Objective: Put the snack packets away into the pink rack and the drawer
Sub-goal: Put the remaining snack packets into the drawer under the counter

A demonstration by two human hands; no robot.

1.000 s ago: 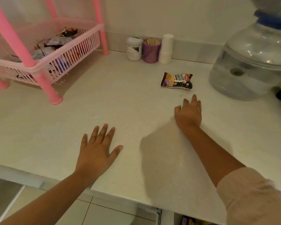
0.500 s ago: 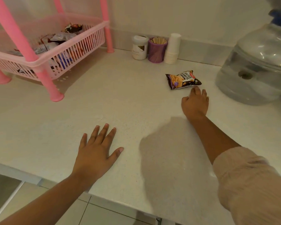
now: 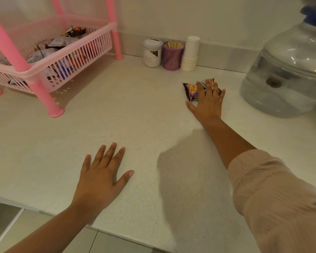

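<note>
A dark snack packet (image 3: pixel 191 89) with orange puffs printed on it lies on the white counter (image 3: pixel 135 115) at the right. My right hand (image 3: pixel 207 102) rests flat over its right half, fingers spread and not closed around it. Palm down near the counter's front edge lies my left hand (image 3: pixel 102 172), fingers apart, holding nothing. The pink rack (image 3: pixel 91 36) stands at the back left, and its lower basket holds several snack packets (image 3: pixel 60 42). No drawer is in view.
A white jar (image 3: pixel 152 52), a purple holder of wooden sticks (image 3: pixel 172 55) and a stack of white cups (image 3: pixel 190 53) stand against the back wall. A big water bottle (image 3: pixel 288 70) sits at the right. Floor tiles show below the counter's edge.
My right hand has slid forward across the counter and now covers part of the snack packet. The left hand has stayed flat in place.
</note>
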